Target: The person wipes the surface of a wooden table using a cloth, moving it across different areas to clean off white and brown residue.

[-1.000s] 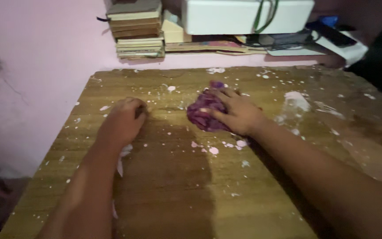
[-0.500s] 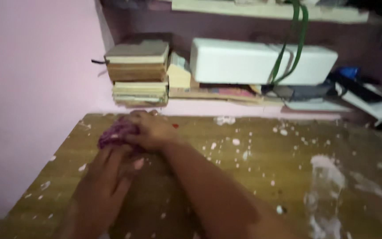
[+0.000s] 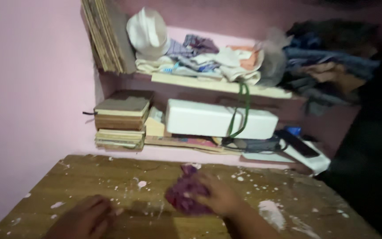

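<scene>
Right now my right hand (image 3: 219, 198) is curled over a crumpled purple cloth (image 3: 183, 197), fingers bent and pressing it down onto the wooden tabletop (image 3: 89, 177), a little right of the middle and close to the far edge. My left hand (image 3: 85, 219) lies flat on the wood, well apart from the rag, fingers loosely spread and nothing in it that I can see; the view is blurred, so I won't swear to the fingertips. White splatters (image 3: 270, 210) dot the boards around both hands.

I judge the cloth soft, light and limp: it will bunch and fold under any push, and won't slip much on the rough wood. The bunched middle, where my palm already sits, looks the surest place to take it; an edge would only trail.

Behind the table, a stack of books (image 3: 120, 121) and a long white box (image 3: 217, 119) sit on the lower shelf, with a pale hat (image 3: 147, 33) and heaped clothes (image 3: 217, 59) above.
</scene>
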